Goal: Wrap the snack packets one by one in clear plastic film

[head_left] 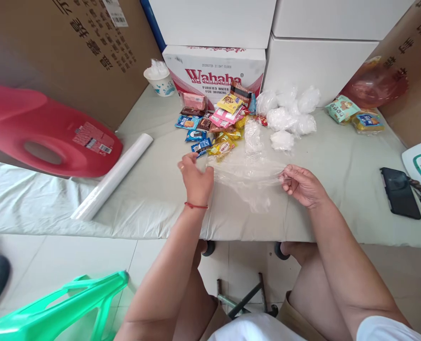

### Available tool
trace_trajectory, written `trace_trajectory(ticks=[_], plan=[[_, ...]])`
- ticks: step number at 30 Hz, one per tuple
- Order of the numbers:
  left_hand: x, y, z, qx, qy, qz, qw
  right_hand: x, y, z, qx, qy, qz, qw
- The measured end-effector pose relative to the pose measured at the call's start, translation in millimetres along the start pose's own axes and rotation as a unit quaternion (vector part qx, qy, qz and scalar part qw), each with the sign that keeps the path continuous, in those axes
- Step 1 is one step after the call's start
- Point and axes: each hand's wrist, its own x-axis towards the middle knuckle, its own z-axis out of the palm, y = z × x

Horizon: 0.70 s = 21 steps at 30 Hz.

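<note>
A thin, clear, crumpled sheet of plastic film or bag (246,176) lies loosely across the tabletop (153,189), covered in pale grey-green cloth, in front of the white cardboard carton with large red lettering (214,76). The right hand (300,183), to the front right of that carton, has its thumb and forefinger pinched together on the film's right edge, the other fingers curled beneath. The left hand (197,179), in front of the carton's left part, has its thumb and fingers well apart; the thumb is beside the film's left edge, but whether it presses on it I cannot tell. To handle such limp plastic well, it would seem best to keep the right pinch firm near the edge, tension the sheet only lightly, and rub the layers gently if they cling. The left fingertips are just beside a small blue snack packet (201,147), so that hand needs care not to snag it. Between film and carton lies a heap of colourful wrapped snacks (228,113); bunched clear plastic bundles (285,113) sit toward the carton's front right, and a long white roll (113,177) lies toward its front left.
</note>
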Motion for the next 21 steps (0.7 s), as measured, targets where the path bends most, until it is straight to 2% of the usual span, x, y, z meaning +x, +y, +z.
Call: trace_trajectory(ticks=[1,2,3,4,6,8,10,13,17,19,21], plan=[[-2.8,2.4,-1.1,0.041,0.050,0.072,0.995,0.2,-0.3,3.0,0.001,-0.004,-0.002,1.000],[-5.6,5.7,-3.1,0.061,0.073,0.135,0.986,0.5,-0.8,5.2,0.003,-0.008,-0.002,1.000],[-8.6,9.2,-5.1,0.061,0.056,0.190,0.978,1.0,-1.1,6.5,0.005,-0.010,-0.003,1.000],[-11.9,12.3,-6.7,0.044,-0.009,0.236,0.971,1.8,-1.2,6.9,0.007,-0.011,-0.003,1.000],[-19.0,15.3,-6.9,0.007,-0.199,0.273,0.941,4.1,-0.2,5.4,0.001,-0.010,0.005,1.000],[-25.9,13.8,-4.0,0.018,-0.361,0.252,0.898,6.9,1.6,0.9,-0.023,-0.013,0.017,1.000],[-30.5,10.0,-1.8,0.072,-0.435,0.225,0.869,9.3,2.9,-5.4,-0.047,-0.023,0.024,0.998],[-31.3,4.3,-6.3,0.123,-0.471,0.205,0.849,11.6,2.7,-15.7,-0.045,-0.025,0.015,0.999],[-25.0,-2.5,-18.9,0.191,-0.495,0.170,0.830,17.6,3.7,-26.7,-0.067,0.014,-0.003,0.998],[-21.9,-5.0,-22.0,0.244,-0.528,0.148,0.800,24.2,7.5,-30.1,-0.099,0.059,-0.027,0.993],[-19.7,-5.3,-22.7,0.274,-0.561,0.126,0.771,31.5,11.9,-31.8,-0.139,0.134,-0.072,0.979]])
